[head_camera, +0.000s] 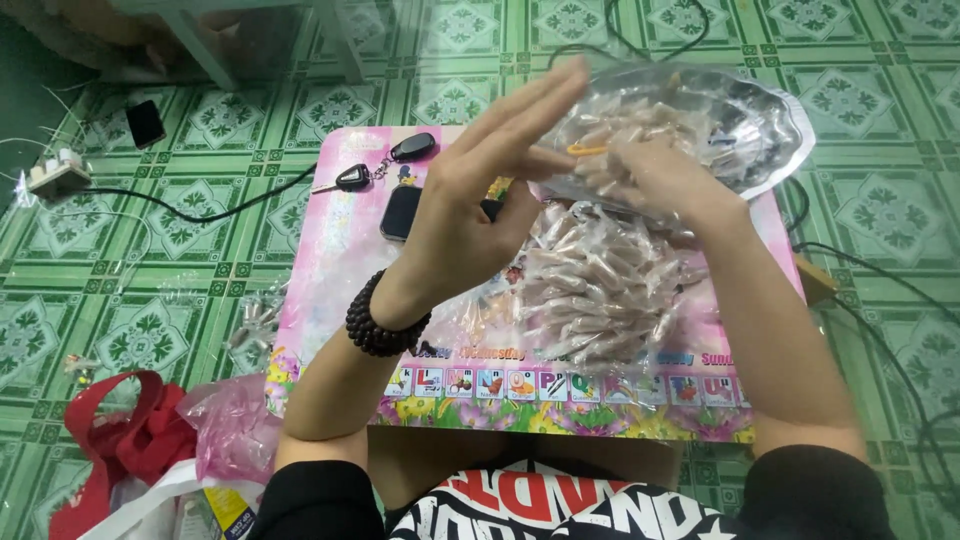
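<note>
Hovering above a small pink table (330, 260), the left hand (480, 190) is spread flat and open, fingers straight and pointing up to the right, gripping nothing; a dark bead bracelet (380, 320) circles its wrist; the right hand (665, 180) presses on a clear plastic bag (720, 125) full of small pale pieces, held up over the table's far right corner, though whether its fingers pinch the bag I cannot tell; an orange rubber band (585, 150) shows just beside those fingers; a second filled bag (600, 290) lies on the table below; keys (385, 165) and a black phone (400, 212) rest at the far edge; a red bag (120, 440) sits on the green tiled floor (150, 330) to the left.
</note>
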